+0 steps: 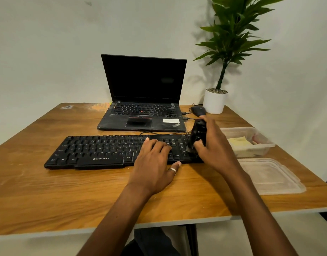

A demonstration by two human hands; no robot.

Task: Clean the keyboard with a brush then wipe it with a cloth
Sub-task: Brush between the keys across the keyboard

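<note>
A black keyboard (pixel 96 151) lies across the middle of the wooden table (pixel 48 191). My left hand (pixel 156 163) rests flat on its right half, fingers spread over the keys, thumb on the table in front. My right hand (pixel 213 145) grips a black brush (pixel 197 135) and holds it upright on the keyboard's right end, bristles down on the keys. A yellowish cloth (pixel 238 142) lies inside a clear plastic container (pixel 264 145) to the right of the keyboard.
An open black laptop (pixel 143 93) stands behind the keyboard. A black mouse (pixel 197 110) and a white pot with a green plant (pixel 214 102) sit at the back right. A clear plastic lid (pixel 269 175) lies near the table's right edge.
</note>
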